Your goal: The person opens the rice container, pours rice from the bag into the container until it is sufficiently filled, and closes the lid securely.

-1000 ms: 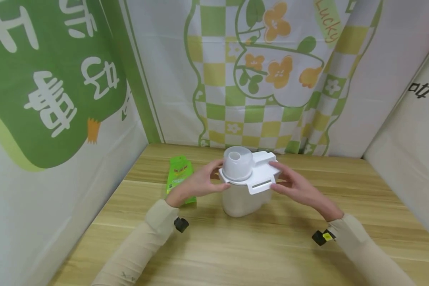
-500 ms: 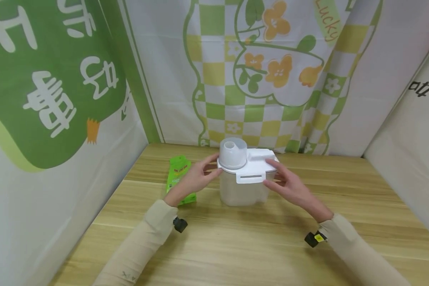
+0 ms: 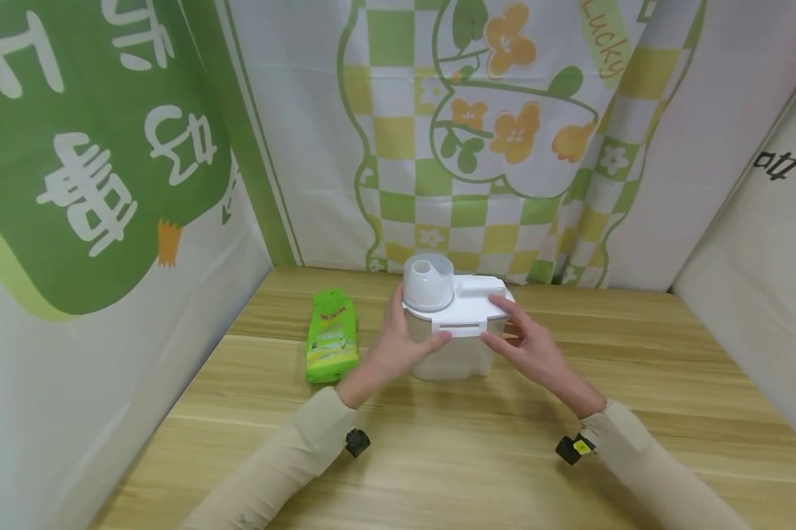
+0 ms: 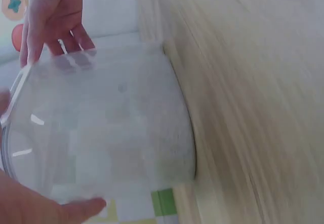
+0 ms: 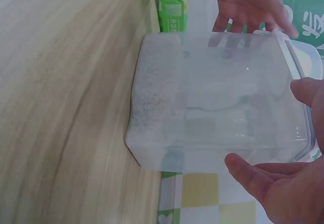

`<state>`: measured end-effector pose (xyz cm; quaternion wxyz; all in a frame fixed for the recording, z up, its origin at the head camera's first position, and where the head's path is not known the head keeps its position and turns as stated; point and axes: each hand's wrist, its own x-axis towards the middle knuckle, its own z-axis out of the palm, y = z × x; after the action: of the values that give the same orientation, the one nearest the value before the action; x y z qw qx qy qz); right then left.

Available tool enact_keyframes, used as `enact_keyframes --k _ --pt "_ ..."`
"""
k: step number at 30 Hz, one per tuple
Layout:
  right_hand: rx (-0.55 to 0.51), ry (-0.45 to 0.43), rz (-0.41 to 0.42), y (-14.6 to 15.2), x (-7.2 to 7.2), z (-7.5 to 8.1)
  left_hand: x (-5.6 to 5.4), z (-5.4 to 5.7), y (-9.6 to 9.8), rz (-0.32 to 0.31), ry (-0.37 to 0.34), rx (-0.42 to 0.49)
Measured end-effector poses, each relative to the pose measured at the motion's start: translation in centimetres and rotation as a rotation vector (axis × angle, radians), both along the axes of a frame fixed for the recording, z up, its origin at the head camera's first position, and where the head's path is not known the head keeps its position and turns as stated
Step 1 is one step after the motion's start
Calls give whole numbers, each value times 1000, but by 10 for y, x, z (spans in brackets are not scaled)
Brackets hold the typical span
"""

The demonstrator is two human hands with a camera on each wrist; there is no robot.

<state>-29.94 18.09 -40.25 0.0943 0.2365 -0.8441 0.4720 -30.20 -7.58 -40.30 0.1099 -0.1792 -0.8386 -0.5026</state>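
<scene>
A translucent plastic storage container (image 3: 460, 361) stands upright on the table, with a pale granular layer in its bottom seen in the right wrist view. Its white lid (image 3: 467, 305) carries an upturned clear cup (image 3: 429, 283) on the left and a front latch (image 3: 459, 327). My left hand (image 3: 400, 342) grips the container's left side, thumb on the front by the latch's left end. On the other side my right hand (image 3: 537, 353) holds the lid's right end, thumb at the latch's right corner. The left hand's fingers behind the container are partly hidden in the head view.
A green packet (image 3: 333, 335) lies on the wooden table (image 3: 451, 456), left of the container and near my left wrist. Behind the table hangs a checked, flower-printed curtain (image 3: 431, 199). Printed cloth walls (image 3: 252, 294) border the left and right sides.
The container has shifted back and slightly left and turned, so its latch faces forward. My left hand has slid right, its thumb now on the front. My right hand has followed the container left.
</scene>
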Motion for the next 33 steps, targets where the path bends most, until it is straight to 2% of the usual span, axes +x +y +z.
enact_keyframes --k 4,10,23,33 --pt "-5 15 -8 -2 1 -1 1 1 5 30 20 11" --pt "-27 18 -22 -2 0 -3 -3 3 3 68 -13 -3" --pt "-19 49 -71 -5 3 -3 -3 3 1 100 -4 -48" --pt "-2 151 -116 -8 2 -4 -3 2 3 138 33 -65"
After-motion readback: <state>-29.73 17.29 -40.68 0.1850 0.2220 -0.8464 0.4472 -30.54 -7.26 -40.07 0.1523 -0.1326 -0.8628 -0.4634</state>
